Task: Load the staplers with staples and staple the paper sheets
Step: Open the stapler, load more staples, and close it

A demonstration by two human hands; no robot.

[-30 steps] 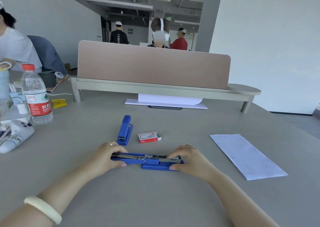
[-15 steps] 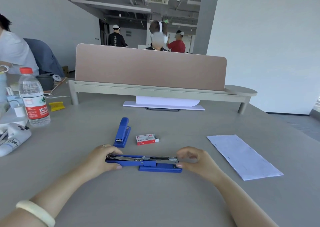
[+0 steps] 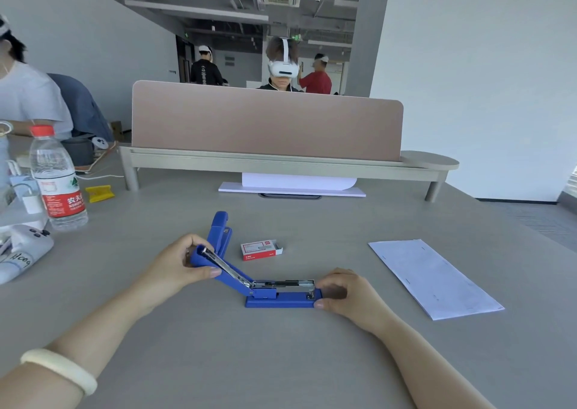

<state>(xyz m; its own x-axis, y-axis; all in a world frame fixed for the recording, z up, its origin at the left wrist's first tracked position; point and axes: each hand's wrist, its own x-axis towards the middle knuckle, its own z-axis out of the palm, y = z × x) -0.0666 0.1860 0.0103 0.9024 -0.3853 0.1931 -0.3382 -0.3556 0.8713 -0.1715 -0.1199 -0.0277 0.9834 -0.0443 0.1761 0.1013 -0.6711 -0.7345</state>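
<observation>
The grey table (image 3: pixel 281 361) carries paper sheets (image 3: pixel 434 279) lying flat toward its right edge. Toward the near edge, mid-table, lies the open stapler (image 3: pixel 281 296). The left hand (image 3: pixel 175 268) grips its top arm, tilted up leftward. The right hand (image 3: pixel 346 293) curls round the base's right end. Behind lie a second stapler (image 3: pixel 220 230) and the staple box (image 3: pixel 259 250).
</observation>
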